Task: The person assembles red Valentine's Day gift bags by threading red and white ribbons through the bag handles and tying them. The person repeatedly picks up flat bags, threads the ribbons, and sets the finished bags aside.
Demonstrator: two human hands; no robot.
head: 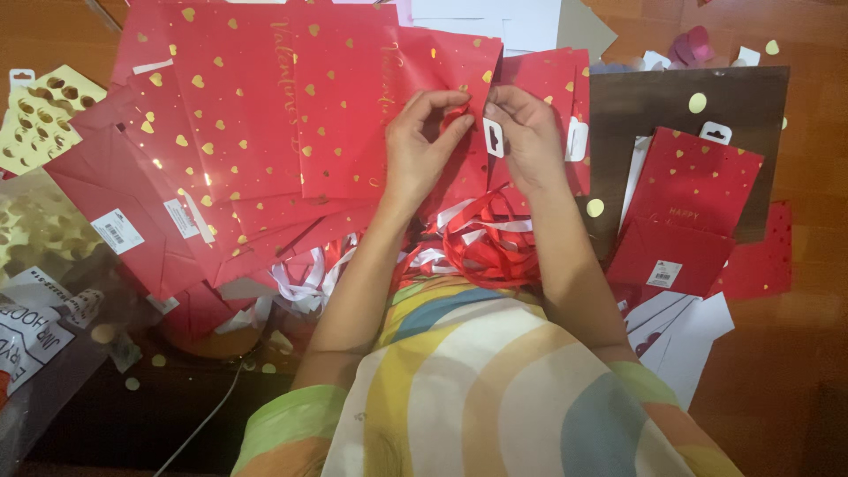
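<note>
My left hand (pixel 424 146) pinches a short loop of red ribbon (pixel 454 117) at the top edge of a flat red gift bag with gold hearts (pixel 442 66). My right hand (pixel 527 137) holds the same bag's edge beside a white hang tab (pixel 493 138), fingertips almost touching the left hand's. A tangle of red and white ribbon (pixel 481 240) lies between my forearms, just below the hands.
Several more flat red heart-print bags (pixel 230 115) fan out to the left. Another red bag (pixel 689 212) lies on a dark brown sheet (pixel 751 97) at the right. A yellow sheet with heart cut-outs (pixel 35 115), clear plastic packaging (pixel 44 291) and white paper (pixel 680 336) surround them.
</note>
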